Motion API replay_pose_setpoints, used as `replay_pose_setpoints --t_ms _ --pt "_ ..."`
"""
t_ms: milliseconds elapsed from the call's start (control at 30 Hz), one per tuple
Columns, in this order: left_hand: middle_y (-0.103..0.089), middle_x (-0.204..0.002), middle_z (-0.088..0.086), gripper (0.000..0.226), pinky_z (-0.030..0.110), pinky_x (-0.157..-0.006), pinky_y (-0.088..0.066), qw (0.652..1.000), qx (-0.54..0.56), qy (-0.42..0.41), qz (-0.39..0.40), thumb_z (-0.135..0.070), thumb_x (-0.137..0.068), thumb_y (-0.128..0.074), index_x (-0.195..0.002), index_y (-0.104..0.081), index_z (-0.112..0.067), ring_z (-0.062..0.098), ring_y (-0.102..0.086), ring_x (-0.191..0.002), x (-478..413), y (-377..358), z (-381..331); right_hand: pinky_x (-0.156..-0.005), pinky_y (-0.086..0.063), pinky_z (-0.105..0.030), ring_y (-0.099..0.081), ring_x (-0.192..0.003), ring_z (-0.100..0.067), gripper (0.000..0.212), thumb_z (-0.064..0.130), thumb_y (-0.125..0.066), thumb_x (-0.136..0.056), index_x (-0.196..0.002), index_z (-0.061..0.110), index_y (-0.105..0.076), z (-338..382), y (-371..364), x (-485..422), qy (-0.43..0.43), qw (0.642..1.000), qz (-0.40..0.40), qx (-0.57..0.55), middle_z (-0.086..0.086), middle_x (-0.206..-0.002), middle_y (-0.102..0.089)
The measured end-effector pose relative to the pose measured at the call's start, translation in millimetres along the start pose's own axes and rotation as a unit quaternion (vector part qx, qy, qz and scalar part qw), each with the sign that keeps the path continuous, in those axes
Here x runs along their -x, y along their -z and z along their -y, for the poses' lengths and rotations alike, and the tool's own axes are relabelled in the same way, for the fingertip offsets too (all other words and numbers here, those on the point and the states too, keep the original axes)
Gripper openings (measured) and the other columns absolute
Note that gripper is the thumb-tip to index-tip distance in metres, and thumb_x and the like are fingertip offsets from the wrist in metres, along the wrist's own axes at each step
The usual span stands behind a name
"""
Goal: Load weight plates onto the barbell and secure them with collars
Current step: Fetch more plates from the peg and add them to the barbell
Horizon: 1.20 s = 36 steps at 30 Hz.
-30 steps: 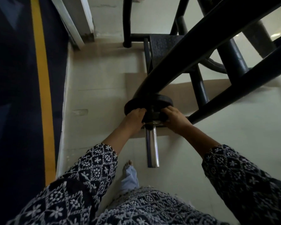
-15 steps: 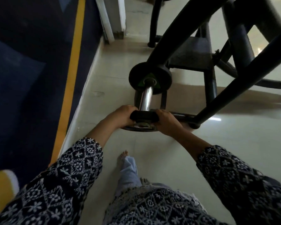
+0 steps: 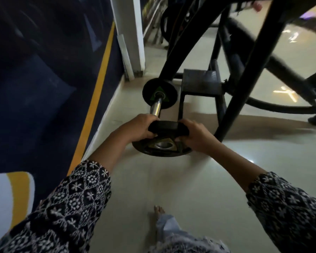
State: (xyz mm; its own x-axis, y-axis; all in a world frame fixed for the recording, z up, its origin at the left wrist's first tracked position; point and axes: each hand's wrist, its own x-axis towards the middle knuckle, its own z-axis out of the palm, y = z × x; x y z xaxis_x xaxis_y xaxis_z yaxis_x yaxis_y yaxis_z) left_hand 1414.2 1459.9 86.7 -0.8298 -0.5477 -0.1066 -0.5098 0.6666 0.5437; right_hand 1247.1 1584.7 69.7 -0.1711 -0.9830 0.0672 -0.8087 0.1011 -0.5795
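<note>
A black weight plate (image 3: 162, 151) with a metal-ringed centre hole is held tilted between both hands, just off the near end of the chrome barbell sleeve (image 3: 155, 107). My left hand (image 3: 138, 127) grips its left rim and my right hand (image 3: 194, 135) grips its right rim. Farther along the sleeve sits another black plate (image 3: 159, 93) with green markings, against the black frame. No collar is in view.
A black metal machine frame (image 3: 244, 73) with slanted bars and a step plate (image 3: 201, 83) crowds the right and top. A dark blue wall with a yellow stripe (image 3: 95, 106) runs along the left. My bare foot (image 3: 159, 210) stands on the pale tiled floor below the plate.
One second ago both hands were at the plate deep on the sleeve. Since then they have drawn a plate back along the sleeve to its near end, and the view has tilted up.
</note>
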Motion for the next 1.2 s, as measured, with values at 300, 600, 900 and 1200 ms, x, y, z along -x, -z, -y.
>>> replay_pose_setpoints --t_ms 300,600,900,1200 --pt "-0.059 -0.102 0.0 0.038 0.022 -0.077 -0.038 0.984 -0.062 -0.167 0.006 -0.015 -0.078 -0.07 -0.114 -0.057 -0.015 0.014 -0.056 -0.1 41.6 5.5 -176.1 -0.079 -0.049 -0.026 -0.06 -0.094 -0.018 0.056 0.02 -0.075 -0.076 -0.125 0.016 -0.049 11.4 137.1 155.4 -0.037 0.996 -0.073 0.041 -0.006 -0.104 -0.063" --pt "-0.061 -0.101 0.0 0.041 0.027 -0.082 -0.046 0.949 -0.087 -0.303 -0.021 -0.021 -0.076 -0.073 -0.114 -0.057 -0.016 0.014 -0.058 -0.096 33.5 -1.8 -338.6 -0.083 -0.051 -0.04 -0.06 -0.093 -0.02 0.05 0.023 -0.076 -0.074 -0.119 0.016 -0.054 -20.3 268.8 267.4 -0.037 0.984 -0.147 0.09 -0.005 -0.101 -0.062" --pt "-0.059 -0.103 -0.002 0.044 0.008 -0.076 -0.044 0.933 -0.086 -0.347 -0.051 -0.015 -0.078 -0.072 -0.119 -0.055 -0.01 0.003 -0.056 -0.087 -6.4 -1.2 -459.2 -0.068 -0.044 -0.023 -0.057 -0.084 -0.018 0.041 0.019 -0.076 -0.074 -0.109 0.018 -0.055 -69.9 387.0 296.6 0.008 0.975 -0.17 0.141 0.002 -0.09 -0.058" --pt "-0.062 -0.103 0.004 0.042 0.018 -0.077 -0.045 0.931 -0.126 -0.329 -0.097 -0.019 -0.077 -0.073 -0.115 -0.057 -0.01 0.012 -0.058 -0.09 -55.2 30.5 -507.6 -0.07 -0.046 -0.03 -0.057 -0.083 -0.025 0.038 0.011 -0.077 -0.072 -0.106 0.006 -0.058 -99.8 454.7 259.6 0.069 0.972 -0.185 0.126 -0.01 -0.092 -0.058"
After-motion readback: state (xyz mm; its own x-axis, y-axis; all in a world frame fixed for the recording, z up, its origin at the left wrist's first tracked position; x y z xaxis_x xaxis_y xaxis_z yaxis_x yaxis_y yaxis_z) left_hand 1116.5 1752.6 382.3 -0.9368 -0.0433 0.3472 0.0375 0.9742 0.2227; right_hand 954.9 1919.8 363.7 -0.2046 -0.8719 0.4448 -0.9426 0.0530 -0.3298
